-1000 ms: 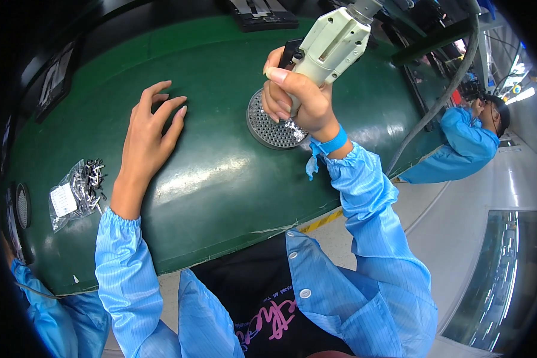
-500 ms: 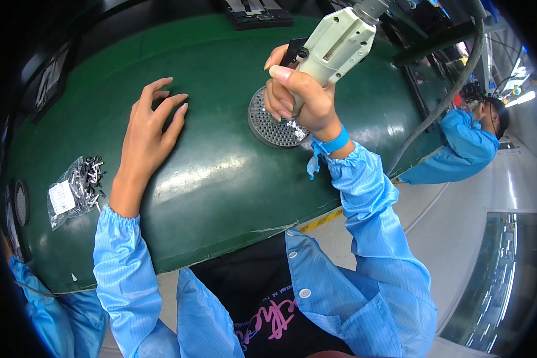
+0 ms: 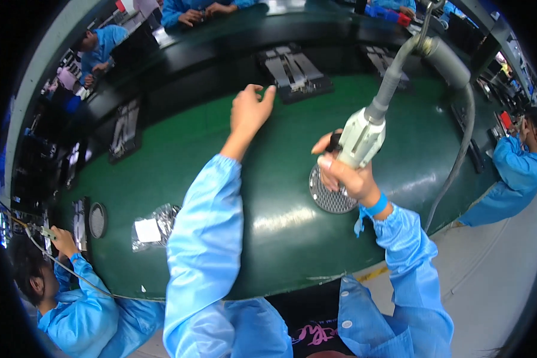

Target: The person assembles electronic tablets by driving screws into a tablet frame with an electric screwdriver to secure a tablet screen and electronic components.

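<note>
Pale grey-green, hard-cased, angular handheld power tool [image 3: 363, 140] w/ black lever [image 3: 335, 142] sits in the right hand [image 3: 349, 176], fingers curled round its lower end, thumb across; tip hidden by the hand. It's held over a round, dark grey tray w/ perforated top [image 3: 334, 200], right of centre on the smooth, glossy green desk [image 3: 280, 256]. Grey, ribbed cable sleeve [image 3: 389, 82] runs up from the tool. Left hand [image 3: 252, 112] is part open, fingers bent, nothing visible in it, near a flat black fixture w/ pale metal bars [image 3: 293, 73]; can't tell if touching. Containers: tray has a few small whitish bits by the right hand, too blurred to ID; crinkly clear plastic bag [image 3: 164, 216] w/ white label [image 3: 148, 231] has small dark/shiny pcs, lying L of the thin blue striped left sleeve [image 3: 206, 232]. Vs 0.5 s ago: left hand's gone from mid-desk to the far side, view now takes in more beyond the desk; right hand still has the tool over the tray.
</note>
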